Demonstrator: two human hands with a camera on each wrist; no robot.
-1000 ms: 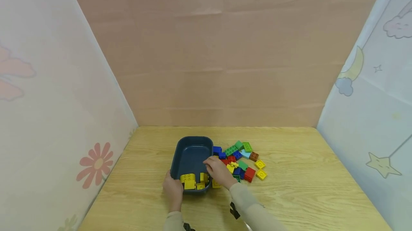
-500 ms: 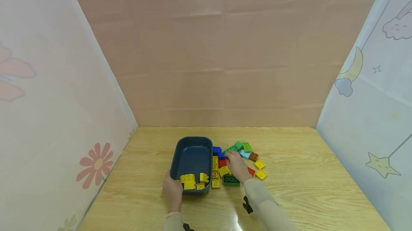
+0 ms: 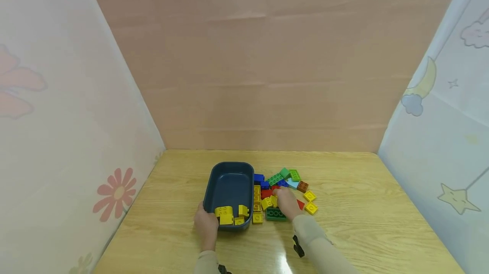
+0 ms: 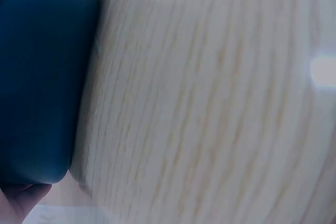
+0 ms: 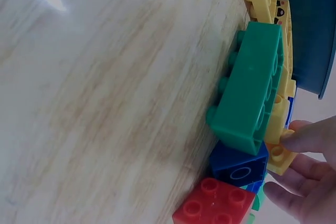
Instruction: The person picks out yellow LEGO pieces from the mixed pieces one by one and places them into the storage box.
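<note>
The left hand (image 3: pixel 206 224) grips the tray (image 3: pixel 231 187) at its near left corner. Yellow pieces (image 3: pixel 226 219) sit at the tray's near end. On the tabletop (image 3: pixel 172 189), the right hand (image 3: pixel 287 204) is in the pile just right of the tray, thumb and fingers pinching a yellow brick (image 5: pixel 281 157), as far as the partly hidden grip shows. Near it lie a green brick (image 5: pixel 247 87), a blue brick (image 5: pixel 240 165) and a red brick (image 5: pixel 215 205).
</note>
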